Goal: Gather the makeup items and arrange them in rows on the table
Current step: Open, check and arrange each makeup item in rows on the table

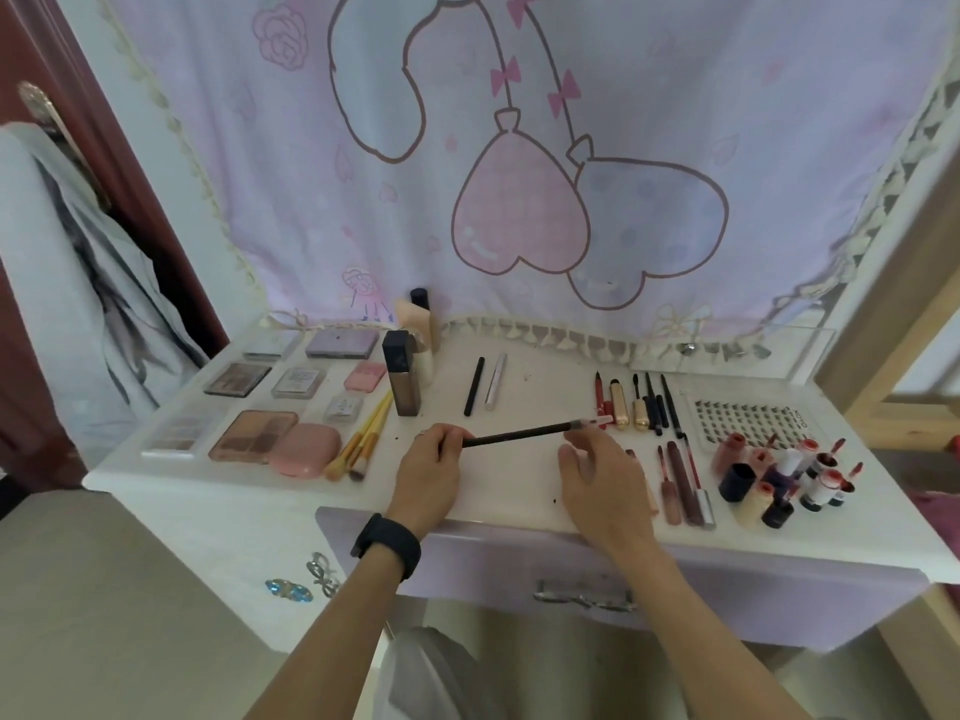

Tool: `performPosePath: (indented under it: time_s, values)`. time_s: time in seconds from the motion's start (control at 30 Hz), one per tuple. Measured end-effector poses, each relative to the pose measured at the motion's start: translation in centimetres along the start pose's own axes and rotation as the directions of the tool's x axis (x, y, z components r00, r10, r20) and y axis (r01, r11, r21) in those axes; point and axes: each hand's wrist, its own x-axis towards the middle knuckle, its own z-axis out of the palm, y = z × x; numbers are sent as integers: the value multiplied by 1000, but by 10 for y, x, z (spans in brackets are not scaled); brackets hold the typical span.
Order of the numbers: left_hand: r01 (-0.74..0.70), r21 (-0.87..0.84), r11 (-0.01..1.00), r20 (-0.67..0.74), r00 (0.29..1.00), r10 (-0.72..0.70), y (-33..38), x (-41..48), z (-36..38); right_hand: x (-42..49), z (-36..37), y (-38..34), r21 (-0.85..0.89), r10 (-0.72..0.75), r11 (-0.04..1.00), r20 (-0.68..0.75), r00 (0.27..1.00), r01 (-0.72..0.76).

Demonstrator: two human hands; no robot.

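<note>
at centre frame, above the white table (524, 392): black pencil (519, 434), held level and clear of the surface. left hand (428, 472), fingers curled round its left end. right hand (605, 478), fingertips appear to pinch the clear-capped right end; contact partly hidden. lower left: palettes (253, 439), pink compact (306, 450), yellow brushes (363, 439). upper centre: tall bottle (401, 374), two pens (483, 384) side by side. right: row of liners (641, 402), lip glosses (683, 480), small bottles (800, 478) clustered.
</note>
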Motion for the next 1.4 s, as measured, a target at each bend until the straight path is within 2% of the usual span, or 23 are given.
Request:
performPosePath:
  time_s: [0.13,0.3,0.37,0.4,0.43,0.5,0.6,0.67,0.77,0.83,0.9,0.97,1.07,1.13,1.2,1.27,1.3,1.4]
  values:
    - [0,-16,1000,4,1000,0,-1,-2,-2,-3,-13,-6,298,40,954,-25,999,-31]
    - [2,-15,1000,-36,999,-3,4,-3,-2,-4,-26,-21,430,74,901,-12,997,-62]
    - [-76,84,994,-68,994,82,8,-8,0,-5,-31,-25,471,119,877,-24,993,-94]
    - [-155,193,969,-105,978,178,11,-12,2,-5,-34,-26,510,148,852,-23,989,-116]
    - [-246,316,916,-132,945,299,15,-17,3,-6,-38,-26,549,176,824,-13,984,-140]
    - [-412,500,762,-83,853,516,27,-27,8,-9,-44,-26,618,212,762,42,976,-192]
    - [-550,644,532,75,737,671,46,-36,18,-18,-50,-24,684,200,686,147,969,-246]
    - [-607,701,375,150,640,754,52,-38,23,-25,-55,-23,694,165,678,177,970,-242]
    - [-714,634,298,224,538,812,58,-38,27,-32,-67,-20,600,147,774,141,979,-203]
    - [-741,611,278,258,519,815,61,-39,28,-34,-76,-18,487,135,849,175,975,-205]
    - [-754,607,252,283,501,818,64,-40,27,-35,-84,-18,419,144,879,227,963,-230]
    - [-776,598,203,320,463,827,67,-42,26,-37,-91,-20,415,168,870,261,951,-267]
    - [-802,589,97,380,381,843,74,-46,22,-41,-101,-25,461,228,800,357,906,-383]
    - [-807,588,51,401,346,848,77,-49,17,-45,-106,-27,470,216,784,404,889,-405]
    - [-832,550,66,422,346,838,79,-57,14,-56,-109,-28,459,175,814,392,903,-357]
    - [-864,480,152,455,394,799,79,-67,12,-70,-110,-27,455,135,841,347,928,-293]
    - [-868,446,221,469,436,768,77,-72,13,-77,-112,-25,463,119,847,314,942,-262]
    - [-739,328,588,444,670,595,59,-72,3,-82,-132,-9,527,178,816,167,970,-240]
